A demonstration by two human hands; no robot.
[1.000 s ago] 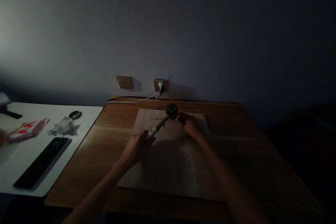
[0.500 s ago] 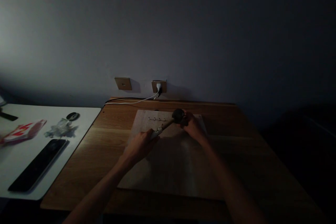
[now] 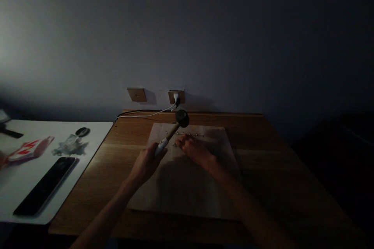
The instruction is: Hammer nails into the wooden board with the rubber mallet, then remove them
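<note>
My left hand (image 3: 146,163) is wrapped round the white grip of a mallet (image 3: 173,130). Its dark, round head is raised over the board, tilted up and away from me. My right hand (image 3: 193,148) is low over the pale wooden board (image 3: 187,194), fingers drawn together at the near side of a row of small upright nails (image 3: 190,134). Whatever those fingertips pinch is too small and dark to name. A small glinting bit (image 3: 174,145) shows just left of them.
A white table (image 3: 96,132) at the left bears a dark phone (image 3: 45,186), a red-and-white packet (image 3: 30,148), a crumpled clear bag (image 3: 70,146) and a dark round object (image 3: 82,131). Behind the wooden desk (image 3: 108,179), cables run to a wall socket (image 3: 176,96).
The mallet has swung up and to the left with my left hand. My right hand has left the mallet head and come down leftward to the row of nails, more of which now shows.
</note>
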